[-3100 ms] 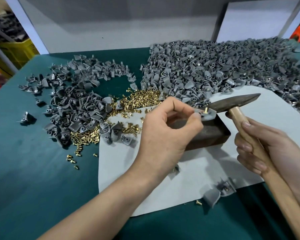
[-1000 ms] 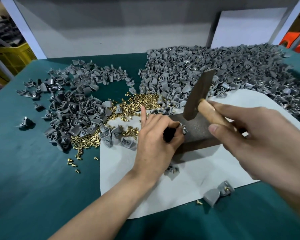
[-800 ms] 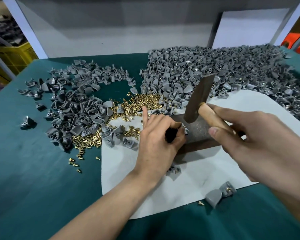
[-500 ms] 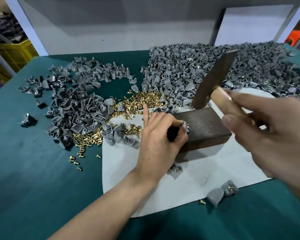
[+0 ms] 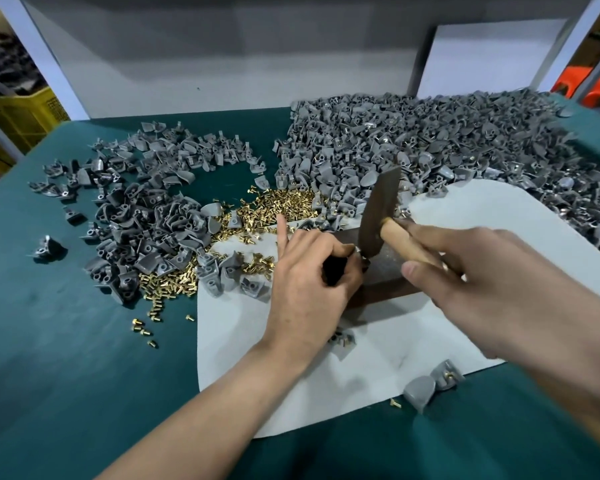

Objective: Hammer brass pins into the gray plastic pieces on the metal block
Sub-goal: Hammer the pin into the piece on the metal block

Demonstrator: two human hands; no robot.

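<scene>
A gray piece (image 5: pixel 363 262) (barely visible) is pinched by the left hand (image 5: pixel 312 282) on the metal block (image 5: pixel 387 276); the hammer (image 5: pixel 378 211) handle is wrapped in the grip of the right hand (image 5: pixel 482 289), head just beside the piece.

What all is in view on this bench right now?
gray plastic pieces: many, gray, big heap far right, smaller heap left
brass pins: many, gold, between the heaps
metal block: one, dark, on the sheet
sheet: one, white, on the table
table: one, green
hammer: one, dark head, wooden handle, head down by the block
crate: one, yellow, far left
left hand: pinches one of the pieces at the block
right hand: grips the hammer
</scene>
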